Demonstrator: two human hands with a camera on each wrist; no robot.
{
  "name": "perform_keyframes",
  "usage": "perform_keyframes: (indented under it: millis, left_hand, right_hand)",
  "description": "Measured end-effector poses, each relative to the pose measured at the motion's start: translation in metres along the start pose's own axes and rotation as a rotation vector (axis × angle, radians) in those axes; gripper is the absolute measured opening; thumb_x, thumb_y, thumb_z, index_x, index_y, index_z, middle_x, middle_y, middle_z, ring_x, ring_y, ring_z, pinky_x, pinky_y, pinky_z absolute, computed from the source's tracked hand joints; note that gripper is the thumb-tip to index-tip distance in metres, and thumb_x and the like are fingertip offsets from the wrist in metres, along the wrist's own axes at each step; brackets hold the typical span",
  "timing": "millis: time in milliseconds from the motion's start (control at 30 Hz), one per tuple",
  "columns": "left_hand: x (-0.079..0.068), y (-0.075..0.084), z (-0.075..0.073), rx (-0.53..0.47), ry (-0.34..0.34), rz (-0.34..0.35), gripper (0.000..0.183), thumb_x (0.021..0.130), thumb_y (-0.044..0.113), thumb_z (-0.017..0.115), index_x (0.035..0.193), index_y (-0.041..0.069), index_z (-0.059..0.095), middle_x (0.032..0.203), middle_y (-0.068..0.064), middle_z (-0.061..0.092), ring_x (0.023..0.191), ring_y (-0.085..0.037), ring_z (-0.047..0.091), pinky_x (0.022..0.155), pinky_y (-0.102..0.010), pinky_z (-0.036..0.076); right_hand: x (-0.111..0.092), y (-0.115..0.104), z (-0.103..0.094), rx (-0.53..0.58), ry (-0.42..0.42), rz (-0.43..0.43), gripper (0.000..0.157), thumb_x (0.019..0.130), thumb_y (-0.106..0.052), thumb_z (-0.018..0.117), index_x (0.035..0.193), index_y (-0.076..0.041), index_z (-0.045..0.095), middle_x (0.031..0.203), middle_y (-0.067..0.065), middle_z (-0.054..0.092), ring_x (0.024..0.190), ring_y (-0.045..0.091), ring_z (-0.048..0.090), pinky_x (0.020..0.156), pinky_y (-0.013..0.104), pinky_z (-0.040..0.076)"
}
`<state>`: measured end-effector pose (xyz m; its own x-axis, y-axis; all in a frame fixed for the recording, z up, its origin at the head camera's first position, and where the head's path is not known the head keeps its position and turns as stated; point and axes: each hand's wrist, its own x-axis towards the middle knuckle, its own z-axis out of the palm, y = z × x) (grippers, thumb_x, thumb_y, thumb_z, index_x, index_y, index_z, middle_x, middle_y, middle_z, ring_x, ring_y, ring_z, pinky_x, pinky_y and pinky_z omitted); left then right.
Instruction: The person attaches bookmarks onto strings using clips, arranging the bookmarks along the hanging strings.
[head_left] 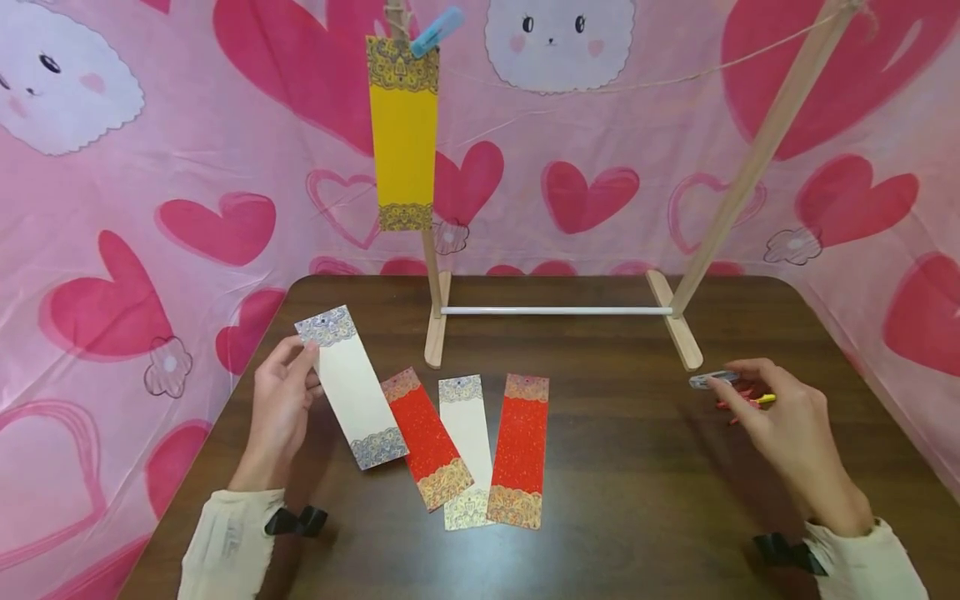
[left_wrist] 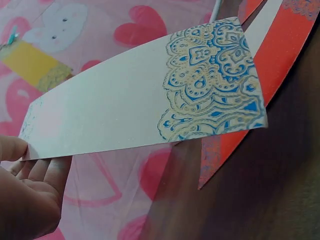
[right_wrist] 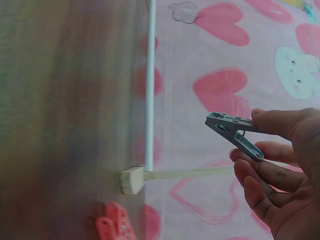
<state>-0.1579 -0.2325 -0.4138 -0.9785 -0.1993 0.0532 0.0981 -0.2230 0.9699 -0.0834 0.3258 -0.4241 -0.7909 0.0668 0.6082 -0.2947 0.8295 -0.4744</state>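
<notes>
Between thumb and fingers, my left hand [head_left: 283, 387] pinches a white bookmark-like card [head_left: 348, 387] near its patterned upper end. The card is tilted, and its blue-and-gold lace border [left_wrist: 215, 82] shows large in the left wrist view. On the right, my right hand [head_left: 787, 417] pinches a grey clothespin [right_wrist: 235, 132] by its handle ends. Beneath that hand lie more clothespins, red [right_wrist: 115, 225] and yellow [head_left: 765, 399], partly hidden. Two red cards [head_left: 429, 437] and another white card [head_left: 467, 442] lie overlapping at the table's middle.
A wooden stand [head_left: 738, 200] with a white crossbar [head_left: 555, 311] is at the table's back, twine [head_left: 645, 86] strung across its top. A yellow card [head_left: 405, 142] hangs at its left post from a blue clothespin [head_left: 437, 32]. Pink heart-patterned cloth [head_left: 300, 225] surrounds the table.
</notes>
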Motion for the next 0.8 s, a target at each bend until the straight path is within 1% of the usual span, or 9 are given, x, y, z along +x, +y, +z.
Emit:
perform_keyframes:
  millis: [100,133,267,333,467,567,667,700,800]
  left_hand:
    - [0.001,0.007,0.004,0.056,-0.032,0.025,0.012,0.099,0.018,0.062,0.104,0.007,0.06,0.071,-0.001,0.066,0.059,-0.01,0.065,0.054,-0.022,0.054]
    - [0.001,0.009,0.005,0.071,-0.047,0.033,0.013,0.099,0.019,0.062,0.105,0.007,0.06,0.072,-0.001,0.066,0.059,-0.01,0.064,0.054,-0.022,0.053]
    - [0.002,0.016,0.008,0.12,-0.092,0.06,0.015,0.1,0.019,0.061,0.108,0.006,0.058,0.074,-0.001,0.067,0.061,-0.01,0.063,0.055,-0.021,0.05]
    - [0.003,0.018,0.01,0.131,-0.105,0.071,0.015,0.1,0.018,0.061,0.109,0.006,0.058,0.076,-0.001,0.069,0.062,-0.011,0.064,0.055,-0.021,0.051]
    - [0.004,0.023,0.012,0.12,-0.115,0.092,0.015,0.1,0.015,0.061,0.11,0.005,0.058,0.08,-0.001,0.072,0.065,-0.012,0.068,0.057,-0.022,0.054]
    - [0.006,0.029,0.013,0.107,-0.121,0.115,0.013,0.1,0.014,0.061,0.109,0.005,0.058,0.081,-0.001,0.073,0.065,-0.013,0.07,0.057,-0.023,0.055]
    - [0.006,0.035,0.015,0.116,-0.13,0.137,0.011,0.099,0.013,0.061,0.108,0.006,0.059,0.081,-0.001,0.073,0.064,-0.012,0.07,0.057,-0.023,0.055]
    - [0.006,0.037,0.016,0.12,-0.134,0.143,0.011,0.099,0.013,0.061,0.108,0.006,0.059,0.08,-0.001,0.073,0.064,-0.012,0.07,0.057,-0.023,0.054]
    - [0.007,0.042,0.019,0.135,-0.142,0.153,0.011,0.099,0.013,0.061,0.108,0.006,0.06,0.079,-0.001,0.072,0.063,-0.011,0.068,0.056,-0.023,0.054]
  right_hand:
    - [0.008,-0.003,-0.004,-0.023,0.023,-0.078,0.034,0.068,0.006,0.086,0.098,0.002,0.071,0.076,0.012,0.069,0.075,-0.024,0.046,0.07,-0.002,0.04]
    - [0.01,-0.004,-0.005,-0.026,0.029,-0.092,0.034,0.067,0.007,0.086,0.098,0.003,0.072,0.076,0.011,0.068,0.076,-0.025,0.045,0.072,-0.002,0.039]
    - [0.014,-0.006,-0.007,-0.021,0.04,-0.106,0.036,0.067,0.008,0.085,0.1,0.001,0.073,0.076,0.007,0.065,0.075,-0.024,0.045,0.072,-0.002,0.038]
    - [0.015,-0.007,-0.007,-0.016,0.04,-0.109,0.035,0.069,0.007,0.084,0.101,0.0,0.073,0.078,0.005,0.064,0.075,-0.023,0.046,0.072,-0.001,0.038]
    - [0.017,-0.008,-0.009,0.0,0.051,-0.126,0.026,0.077,0.005,0.08,0.101,-0.002,0.075,0.087,0.001,0.066,0.08,-0.018,0.047,0.072,0.002,0.036]
    - [0.019,-0.01,-0.012,0.036,0.063,-0.114,0.02,0.084,0.003,0.075,0.103,-0.003,0.076,0.095,-0.013,0.066,0.082,-0.015,0.05,0.074,0.001,0.036]
    - [0.023,-0.014,-0.017,0.082,0.061,-0.082,0.023,0.086,0.002,0.074,0.107,-0.003,0.075,0.098,-0.026,0.061,0.082,-0.016,0.053,0.075,0.0,0.039]
    - [0.024,-0.015,-0.018,0.094,0.06,-0.073,0.025,0.085,0.001,0.075,0.109,-0.004,0.074,0.096,-0.028,0.06,0.079,-0.015,0.054,0.071,0.0,0.039]
    - [0.028,-0.017,-0.021,0.111,0.059,-0.058,0.037,0.08,0.001,0.079,0.115,-0.005,0.072,0.09,-0.027,0.061,0.075,-0.014,0.054,0.063,0.003,0.037]
